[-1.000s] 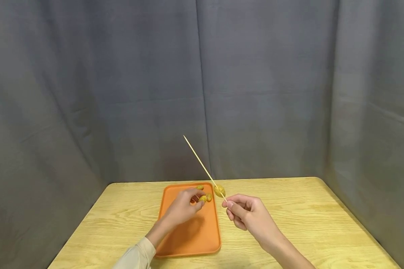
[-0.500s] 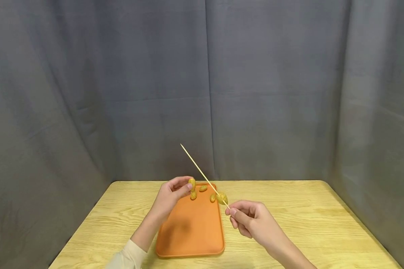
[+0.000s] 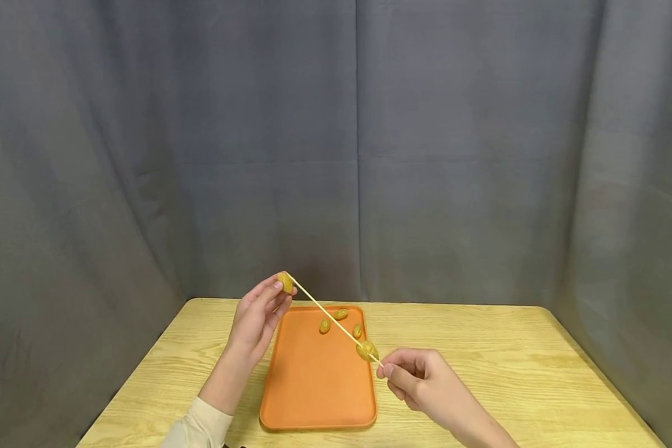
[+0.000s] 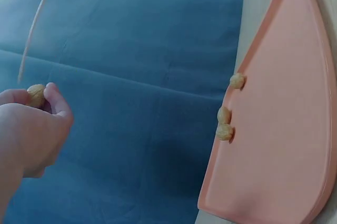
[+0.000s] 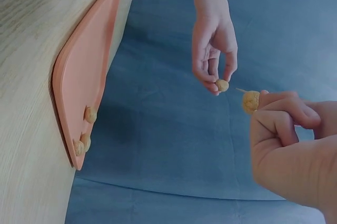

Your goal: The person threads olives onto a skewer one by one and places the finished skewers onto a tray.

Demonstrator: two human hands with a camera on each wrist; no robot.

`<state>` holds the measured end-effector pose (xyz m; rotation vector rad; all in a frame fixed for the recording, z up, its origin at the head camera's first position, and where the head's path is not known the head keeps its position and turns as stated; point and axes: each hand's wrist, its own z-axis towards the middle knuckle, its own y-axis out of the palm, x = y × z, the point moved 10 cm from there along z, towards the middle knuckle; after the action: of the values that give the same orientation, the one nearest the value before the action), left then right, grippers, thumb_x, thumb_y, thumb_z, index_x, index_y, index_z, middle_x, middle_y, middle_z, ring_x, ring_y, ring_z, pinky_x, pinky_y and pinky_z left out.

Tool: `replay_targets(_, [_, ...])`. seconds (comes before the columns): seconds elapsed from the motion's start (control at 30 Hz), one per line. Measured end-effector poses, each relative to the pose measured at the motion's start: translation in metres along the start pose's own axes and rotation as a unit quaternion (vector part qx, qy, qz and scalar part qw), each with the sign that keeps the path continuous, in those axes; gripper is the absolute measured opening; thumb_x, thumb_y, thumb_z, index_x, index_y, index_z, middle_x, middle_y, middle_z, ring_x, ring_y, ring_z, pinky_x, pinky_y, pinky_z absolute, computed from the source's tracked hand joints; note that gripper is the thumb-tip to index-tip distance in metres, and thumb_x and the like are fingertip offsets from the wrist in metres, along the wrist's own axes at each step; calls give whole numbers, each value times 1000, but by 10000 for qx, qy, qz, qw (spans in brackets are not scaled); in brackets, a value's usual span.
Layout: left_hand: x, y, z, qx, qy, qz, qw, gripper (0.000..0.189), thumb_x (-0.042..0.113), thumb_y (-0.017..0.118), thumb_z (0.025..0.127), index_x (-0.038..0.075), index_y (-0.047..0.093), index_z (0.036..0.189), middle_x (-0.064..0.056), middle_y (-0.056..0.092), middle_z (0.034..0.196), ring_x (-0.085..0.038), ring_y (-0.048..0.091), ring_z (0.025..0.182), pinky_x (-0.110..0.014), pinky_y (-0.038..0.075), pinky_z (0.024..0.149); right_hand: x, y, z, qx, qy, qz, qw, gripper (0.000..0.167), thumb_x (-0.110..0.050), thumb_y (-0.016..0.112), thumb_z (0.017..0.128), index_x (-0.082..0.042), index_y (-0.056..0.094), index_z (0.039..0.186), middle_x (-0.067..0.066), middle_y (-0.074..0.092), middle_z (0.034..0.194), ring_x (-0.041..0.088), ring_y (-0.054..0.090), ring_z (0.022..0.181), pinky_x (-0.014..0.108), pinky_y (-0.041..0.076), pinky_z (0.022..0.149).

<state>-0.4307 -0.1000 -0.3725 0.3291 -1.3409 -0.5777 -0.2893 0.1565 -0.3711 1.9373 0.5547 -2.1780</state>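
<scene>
My right hand point(image 3: 425, 386) pinches a thin bamboo skewer point(image 3: 322, 308) near its lower end, between thumb and forefinger. Threaded on the skewer just ahead of those fingers is one yellow-brown oval piece point(image 3: 367, 351), rough-skinned like a small fruit or nut. The skewer slants up and left toward my left hand point(image 3: 252, 320). That hand holds a similar oval piece point(image 4: 36, 96) at its fingertips, raised above the tray's far left side. In the left wrist view the skewer's tip stops a little short of this piece; in the head view they overlap.
An orange tray point(image 3: 319, 386) lies on the wooden table point(image 3: 481, 348) beneath both hands. Three more oval pieces sit near its far end, one of them a speckled piece point(image 3: 325, 326). Grey curtains point(image 3: 453, 155) hang behind the table and along both sides.
My left hand has lifted an oval piece off the tray and carried it up and left to the skewer's tip. The right hand has lowered slightly, with the skewer still in it.
</scene>
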Motion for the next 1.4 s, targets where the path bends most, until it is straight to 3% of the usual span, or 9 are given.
replay_targets(0.1, [1,-7,-2,170,-5,-277,9995,42,9,64,102,-6,52,139,-19,62,128,-25,65,112,-33,46,105,1,0,-3,-48,19,-84,10000,16,-10,59,102,2,69,103,2,43,64,9,31,51,21,23,44])
replay_targets(0.23, [2,-8,-5,137,-1,-554,9984,44,8,62,103,-8,48,141,-18,61,128,-27,62,118,-33,43,109,4,0,-5,-78,56,-188,9998,15,-8,57,102,1,70,101,1,41,62,9,28,50,22,21,43])
replay_targets(0.4, [5,-2,-5,6,60,-617,9981,43,7,62,103,-9,48,140,-16,62,126,-28,60,121,-34,41,110,6,-1,-8,-64,92,-237,9997,16,-8,57,102,0,71,101,0,38,62,9,27,50,22,19,42])
replay_targets(0.67, [12,2,-10,249,173,-706,9970,37,5,63,102,-10,55,135,-18,65,123,-27,64,115,-35,44,107,1,-5,-10,190,108,-434,9988,17,-13,59,103,-2,71,100,0,43,66,10,30,51,21,23,43])
replay_targets(1.07, [-7,1,-15,950,142,-1232,9877,12,3,65,100,-4,72,107,-19,69,111,-27,67,104,-33,48,104,2,-10,-11,440,130,-578,9973,16,-15,61,102,-2,72,100,0,46,68,10,36,55,19,32,48])
replay_targets(1.27, [-14,8,-13,919,57,-1396,9859,10,3,65,100,-4,71,105,-18,69,109,-26,67,101,-31,50,102,6,-12,-13,428,-26,-737,9964,16,-14,61,103,-1,71,100,-1,46,66,8,36,53,20,32,47])
replay_targets(1.4, [-16,12,-11,901,56,-1484,9848,10,4,67,98,-4,70,104,-18,70,108,-25,67,98,-32,51,100,12,-13,-12,423,76,-696,9967,18,-16,61,103,-1,71,101,-1,45,66,8,36,53,19,32,47])
